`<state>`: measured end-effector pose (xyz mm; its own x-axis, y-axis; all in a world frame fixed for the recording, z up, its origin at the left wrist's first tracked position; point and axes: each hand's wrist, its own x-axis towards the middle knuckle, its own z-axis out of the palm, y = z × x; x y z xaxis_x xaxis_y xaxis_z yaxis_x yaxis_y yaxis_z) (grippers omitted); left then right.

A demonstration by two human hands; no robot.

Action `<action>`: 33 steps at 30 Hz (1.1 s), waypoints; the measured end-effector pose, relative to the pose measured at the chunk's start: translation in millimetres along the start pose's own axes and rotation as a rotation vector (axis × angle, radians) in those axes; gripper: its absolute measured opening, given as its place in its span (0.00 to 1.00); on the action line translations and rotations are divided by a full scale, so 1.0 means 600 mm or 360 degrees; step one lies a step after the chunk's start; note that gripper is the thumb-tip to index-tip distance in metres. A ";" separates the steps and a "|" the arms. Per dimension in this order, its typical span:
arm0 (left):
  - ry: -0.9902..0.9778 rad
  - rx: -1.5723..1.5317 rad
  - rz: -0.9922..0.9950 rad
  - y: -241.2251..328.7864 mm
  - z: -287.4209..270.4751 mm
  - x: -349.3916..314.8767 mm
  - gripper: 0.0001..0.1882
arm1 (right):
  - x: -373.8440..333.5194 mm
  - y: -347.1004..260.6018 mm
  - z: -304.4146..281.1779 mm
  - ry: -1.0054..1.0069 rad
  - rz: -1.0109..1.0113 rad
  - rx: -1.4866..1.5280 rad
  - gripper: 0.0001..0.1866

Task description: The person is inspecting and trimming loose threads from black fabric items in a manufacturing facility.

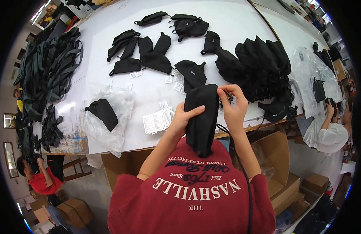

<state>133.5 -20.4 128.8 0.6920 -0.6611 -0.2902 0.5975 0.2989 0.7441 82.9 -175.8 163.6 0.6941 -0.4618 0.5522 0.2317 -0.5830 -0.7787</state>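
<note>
A long black fabric pouch (202,117) is held up before my chest, over the table's near edge. My left hand (187,117) grips its left side, thumb lying across the front. At the pouch's upper right corner, the thumb and fingers of my right hand (233,107) are pinched together on its edge. A small dark strip shows by those fingertips, too small to make out. Just beyond the held pouch lies another black pouch (192,73). Printed white paper slips (157,121) are stacked left of my left hand.
Several black pouches (155,60) lie across the white table (110,50). A large black pile (262,58) is at right, dark straps (48,66) at left. One pouch (104,113) rests on clear plastic (122,117). Cardboard boxes (282,156) stand below. People work at both sides.
</note>
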 end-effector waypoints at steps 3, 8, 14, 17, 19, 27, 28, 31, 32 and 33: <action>0.0117 -0.0059 -0.0007 -0.006 0.001 0.002 0.17 | -0.007 -0.007 -0.003 -0.0069 0.0211 0.0042 0.04; 0.0208 -0.0300 0.0050 0.014 -0.043 0.031 0.17 | -0.031 -0.041 -0.015 -0.0872 0.0019 0.0212 0.04; 0.0169 -0.0434 0.0154 0.046 -0.062 0.037 0.15 | -0.043 -0.060 -0.017 -0.1133 0.0136 0.0357 0.05; 0.0223 -0.0446 0.0179 0.040 -0.058 0.040 0.12 | -0.040 -0.060 -0.020 -0.1203 0.0170 0.0352 0.05; 0.0295 -0.0434 0.0187 0.034 -0.060 0.041 0.10 | -0.042 -0.058 -0.025 -0.1276 0.0202 0.0318 0.06; 0.0222 -0.0702 0.0032 0.024 -0.037 0.012 0.18 | -0.036 -0.075 -0.018 -0.0936 -0.0665 -0.0689 0.18; 0.0185 -0.0815 -0.0035 0.024 -0.024 -0.001 0.18 | -0.039 -0.055 -0.008 -0.0798 -0.0777 -0.0750 0.19; -0.0034 -0.0738 -0.0087 0.019 -0.042 -0.037 0.21 | -0.025 -0.038 -0.025 -0.0818 -0.0584 -0.0484 0.20; -0.0034 -0.0739 -0.0078 0.012 -0.050 -0.034 0.21 | -0.017 -0.042 -0.030 -0.0782 -0.0464 -0.0291 0.22; 0.0226 -0.0109 0.0296 0.002 -0.060 -0.029 0.25 | -0.013 -0.047 -0.036 -0.0784 -0.0468 -0.0291 0.22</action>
<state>136.8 16.5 113.3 0.8399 -0.4883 -0.2370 0.4770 0.4559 0.7514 56.1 -170.1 187.8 0.8628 0.0750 0.4999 0.3713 -0.7652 -0.5260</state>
